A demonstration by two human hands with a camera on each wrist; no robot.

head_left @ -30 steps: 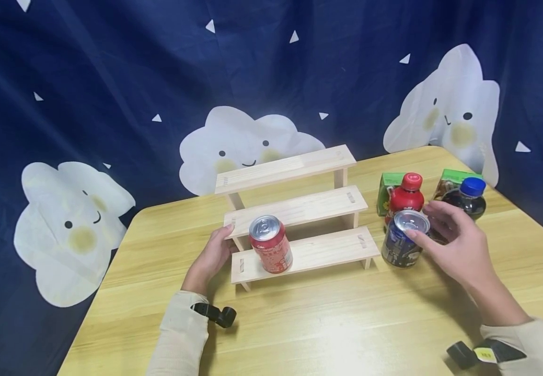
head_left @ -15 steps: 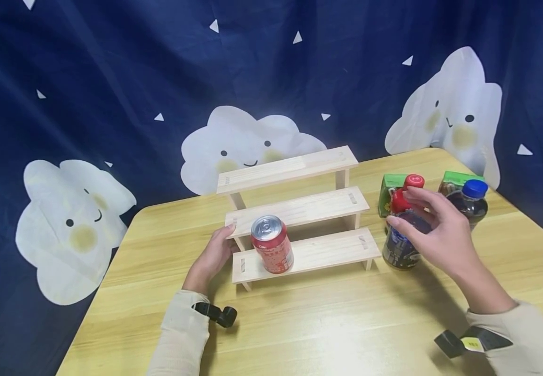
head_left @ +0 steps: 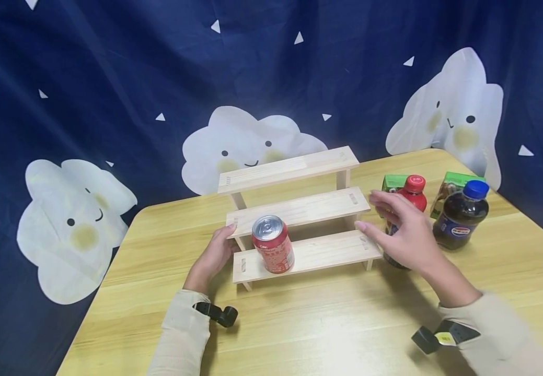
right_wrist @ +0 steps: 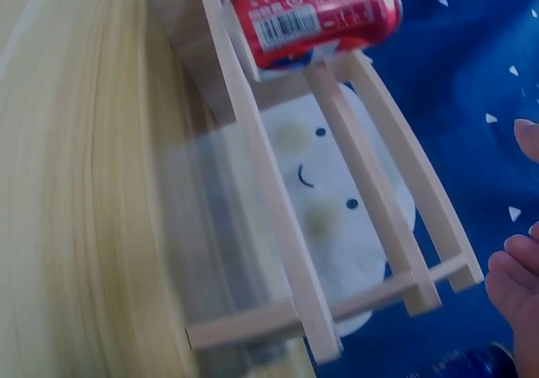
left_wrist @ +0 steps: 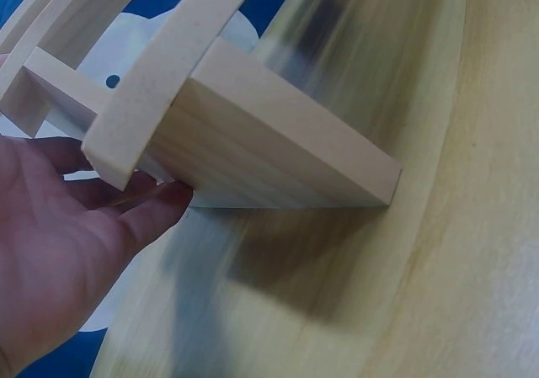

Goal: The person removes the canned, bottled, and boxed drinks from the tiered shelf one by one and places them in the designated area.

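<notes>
A three-step wooden stand (head_left: 295,204) is on the table, and my left hand (head_left: 212,256) grips the left end of its middle step. In the left wrist view the fingers of that hand (left_wrist: 76,226) lie against the wood. A red Coke can (head_left: 273,245) stands upright on the lowest step, towards the left. My right hand (head_left: 407,232) hangs near the stand's right end, thumb and fingers apart, holding nothing. Behind it a dark blue can (right_wrist: 472,365) is mostly hidden in the head view.
Right of the stand are a red-capped bottle (head_left: 414,190), a blue-capped bottle of dark drink (head_left: 461,216) and two green cartons (head_left: 395,181) behind them. A blue cloud-print curtain (head_left: 271,62) hangs behind the wooden table (head_left: 309,324).
My right hand has moved left, away from the blue can, to the stand's right end. The blue can stays put. My left hand keeps its hold on the stand.
</notes>
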